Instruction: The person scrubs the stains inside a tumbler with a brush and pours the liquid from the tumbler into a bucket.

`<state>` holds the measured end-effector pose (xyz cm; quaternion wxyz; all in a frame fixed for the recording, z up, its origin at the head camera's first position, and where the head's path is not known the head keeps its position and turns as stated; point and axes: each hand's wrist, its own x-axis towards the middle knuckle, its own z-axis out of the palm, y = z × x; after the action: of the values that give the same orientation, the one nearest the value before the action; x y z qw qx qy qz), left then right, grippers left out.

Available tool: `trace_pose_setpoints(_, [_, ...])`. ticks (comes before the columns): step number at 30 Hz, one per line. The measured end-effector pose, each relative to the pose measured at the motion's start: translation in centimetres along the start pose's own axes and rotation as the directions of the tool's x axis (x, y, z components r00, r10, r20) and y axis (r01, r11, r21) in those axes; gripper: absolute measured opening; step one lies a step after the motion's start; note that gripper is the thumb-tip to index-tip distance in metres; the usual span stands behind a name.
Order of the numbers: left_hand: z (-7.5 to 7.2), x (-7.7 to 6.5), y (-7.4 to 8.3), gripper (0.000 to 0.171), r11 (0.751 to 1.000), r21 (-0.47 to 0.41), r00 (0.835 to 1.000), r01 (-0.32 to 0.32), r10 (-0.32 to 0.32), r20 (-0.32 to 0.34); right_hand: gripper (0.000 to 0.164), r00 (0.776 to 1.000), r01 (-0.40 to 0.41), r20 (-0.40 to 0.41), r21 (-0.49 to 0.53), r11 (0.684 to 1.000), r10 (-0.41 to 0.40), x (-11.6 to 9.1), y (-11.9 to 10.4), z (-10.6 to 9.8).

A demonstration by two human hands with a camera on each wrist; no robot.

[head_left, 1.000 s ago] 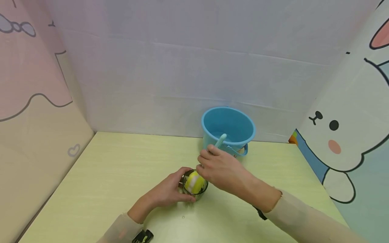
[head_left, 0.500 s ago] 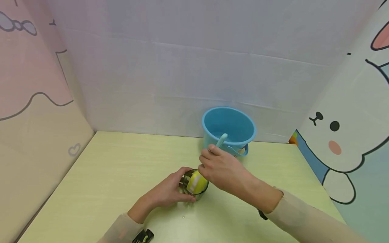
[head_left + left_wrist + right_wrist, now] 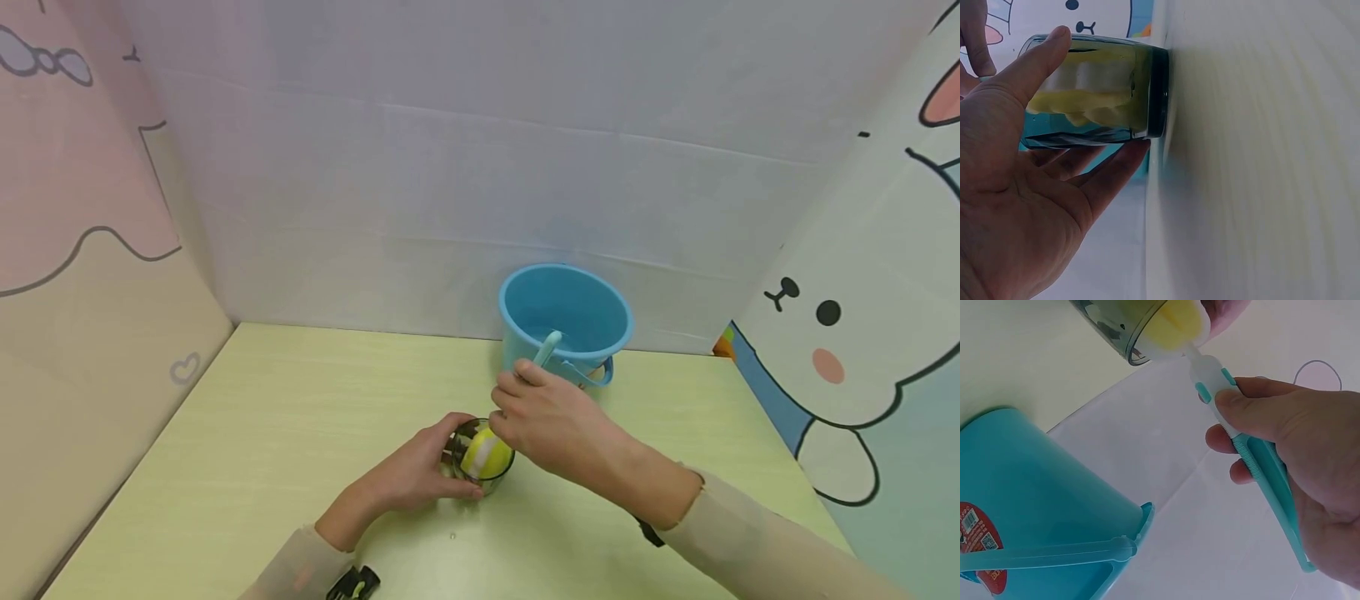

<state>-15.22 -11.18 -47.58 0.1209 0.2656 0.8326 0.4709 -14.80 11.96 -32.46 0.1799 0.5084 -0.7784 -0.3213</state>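
Note:
My left hand [image 3: 408,475] grips a clear drinking glass [image 3: 1158,94] from its left side, thumb along the near side and fingers behind. The glass stands upright, its base at the tabletop. Inside it sits the yellow and white sponge head [image 3: 486,454] of a cup brush. With thumb and fingers, my right hand [image 3: 551,421] holds the brush's handle [image 3: 1269,484], teal with a white neck, just above the glass rim. The handle's far end [image 3: 551,340] slants up and away, overlapping the bucket in the head view.
A blue bucket [image 3: 517,337] with its handle hanging down stands at the table's back edge, just beyond my right hand. The pale yellow-green table [image 3: 322,375] is walled by a white back sheet [image 3: 375,183] and printed cartoon side panels [image 3: 840,333].
The sponge head and my right hand have shifted slightly to the right, mostly in the first half second. My left hand keeps the glass in the same spot.

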Motion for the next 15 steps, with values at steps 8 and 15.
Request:
trace_pose_setpoints(8, [0.05, 0.03, -0.08, 0.088, 1.0, -0.017, 1.0, -0.001, 0.001, 0.008, 0.022, 0.999, 0.006, -0.032, -0.018, 1.0, -0.007, 0.24, 0.07, 0.25])
trace_pose_setpoints(15, [0.13, 0.02, -0.17, 0.09, 1.0, -0.026, 1.0, -0.008, 0.008, 0.011, 0.025, 0.999, -0.01, -0.048, -0.021, 1.0, 0.009, 0.41, 0.16, 0.78])
